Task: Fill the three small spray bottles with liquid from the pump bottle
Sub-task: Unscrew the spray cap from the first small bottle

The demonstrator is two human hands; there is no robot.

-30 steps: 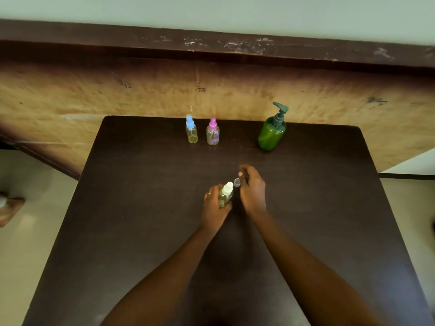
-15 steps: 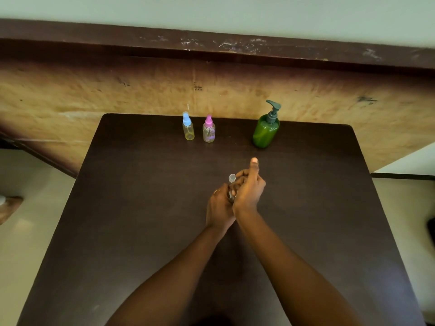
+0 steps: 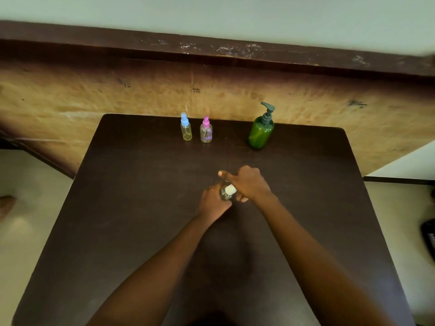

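The spray bottle (image 3: 226,194) with the white top stands near the middle of the table (image 3: 141,208). The left hand (image 3: 213,203) is wrapped round its clear body. The right hand (image 3: 250,183) closes on the white top from the right, with the thumb on the near side and the forefinger stretched out past it. At the far edge stand a blue-topped bottle (image 3: 186,128) and, just beside it, a pink-topped bottle (image 3: 206,131) whose purple print is too small to read. The green pump bottle (image 3: 260,132) stands well to their right, in front of a scuffed wooden panel (image 3: 117,95).
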